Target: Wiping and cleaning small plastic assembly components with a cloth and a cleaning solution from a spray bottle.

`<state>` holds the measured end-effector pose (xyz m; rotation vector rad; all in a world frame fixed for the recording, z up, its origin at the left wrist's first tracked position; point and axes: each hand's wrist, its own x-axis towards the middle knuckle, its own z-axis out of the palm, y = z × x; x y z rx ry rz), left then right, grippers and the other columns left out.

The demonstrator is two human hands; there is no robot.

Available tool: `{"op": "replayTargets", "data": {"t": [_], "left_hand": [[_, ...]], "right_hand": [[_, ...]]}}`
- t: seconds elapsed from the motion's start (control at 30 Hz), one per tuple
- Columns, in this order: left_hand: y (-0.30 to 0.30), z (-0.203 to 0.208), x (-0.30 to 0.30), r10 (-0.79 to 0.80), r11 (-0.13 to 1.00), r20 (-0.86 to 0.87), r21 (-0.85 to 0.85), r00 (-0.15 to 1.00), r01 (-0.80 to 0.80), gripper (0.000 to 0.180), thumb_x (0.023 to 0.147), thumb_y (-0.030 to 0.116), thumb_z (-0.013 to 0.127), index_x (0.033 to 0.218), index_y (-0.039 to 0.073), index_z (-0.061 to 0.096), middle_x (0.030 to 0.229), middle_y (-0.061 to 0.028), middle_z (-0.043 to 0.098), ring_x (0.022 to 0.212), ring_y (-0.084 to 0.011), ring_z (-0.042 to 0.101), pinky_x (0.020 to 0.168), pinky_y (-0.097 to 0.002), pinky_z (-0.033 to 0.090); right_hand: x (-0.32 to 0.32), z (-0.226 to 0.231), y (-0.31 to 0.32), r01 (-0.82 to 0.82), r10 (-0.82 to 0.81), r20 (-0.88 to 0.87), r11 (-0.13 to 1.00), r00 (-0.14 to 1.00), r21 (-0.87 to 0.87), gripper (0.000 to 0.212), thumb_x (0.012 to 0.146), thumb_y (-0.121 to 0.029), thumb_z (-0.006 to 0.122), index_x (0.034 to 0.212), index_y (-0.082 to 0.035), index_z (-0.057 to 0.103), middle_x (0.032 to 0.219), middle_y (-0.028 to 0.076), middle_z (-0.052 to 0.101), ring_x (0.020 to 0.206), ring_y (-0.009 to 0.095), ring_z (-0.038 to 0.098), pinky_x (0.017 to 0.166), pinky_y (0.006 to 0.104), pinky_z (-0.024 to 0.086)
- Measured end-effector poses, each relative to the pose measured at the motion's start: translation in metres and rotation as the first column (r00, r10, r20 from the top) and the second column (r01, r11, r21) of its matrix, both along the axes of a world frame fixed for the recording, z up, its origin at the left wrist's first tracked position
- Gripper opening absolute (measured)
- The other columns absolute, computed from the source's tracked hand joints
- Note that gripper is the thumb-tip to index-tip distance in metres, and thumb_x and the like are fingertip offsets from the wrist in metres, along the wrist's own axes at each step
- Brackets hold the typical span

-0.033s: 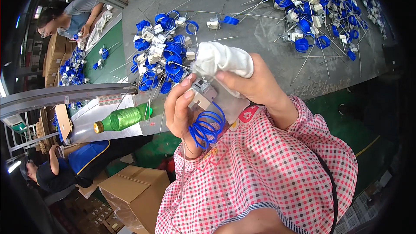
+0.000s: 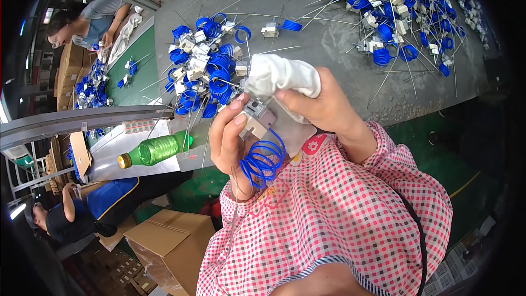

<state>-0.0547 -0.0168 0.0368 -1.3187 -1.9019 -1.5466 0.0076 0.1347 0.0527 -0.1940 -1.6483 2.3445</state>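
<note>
My left hand grips a small thermostat, a pale block with a metal top and a blue coiled capillary tube hanging below it. A thin wire end runs down past the left wrist. My right hand is closed on a white cloth, bunched and pressed near the thermostat's metal end. Cloth and fingers hide the contact there. Just beyond my hands lies a pile of similar thermostats with blue coils and stiff thin wires.
A larger heap of thermostats covers the far right of the grey table. A green bottle lies on its side at left, near a metal rail. Two other people are at left. A cardboard box stands below.
Both hands and the thermostat stay almost in place. The cloth and right fingertips have shifted very slightly; the thin wire by the left wrist has moved a little right.
</note>
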Motion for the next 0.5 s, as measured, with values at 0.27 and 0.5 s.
{"op": "replayTargets", "data": {"t": [0.27,0.5], "left_hand": [[0.0019,0.0025,-0.0008,0.032,0.998,-0.051,-0.048,0.998,-0.034,0.04,0.082,0.032,0.051,0.107,0.001,0.044,0.109,-0.0172,0.044,0.096,-0.0295,0.053,0.078,-0.0361,0.047],[0.0007,0.0019,-0.0006,0.012,0.998,-0.016,-0.069,1.0,-0.014,0.039,0.082,0.03,0.052,0.108,0.001,0.044,0.109,-0.0171,0.044,0.097,-0.0297,0.053,0.079,-0.0362,0.047]], "right_hand": [[-0.0046,-0.0034,-0.0036,0.022,-0.023,-0.08,1.0,0.997,-0.009,0.02,0.076,-0.01,0.056,0.094,0.0,0.056,0.074,-0.001,0.057,0.065,0.004,0.049,0.055,0.0199,0.04],[-0.0011,-0.0062,0.0017,0.0,-0.001,-0.04,1.0,0.999,-0.021,0.021,0.076,-0.01,0.056,0.095,-0.001,0.056,0.072,-0.003,0.055,0.063,0.003,0.049,0.053,0.019,0.039]]}}
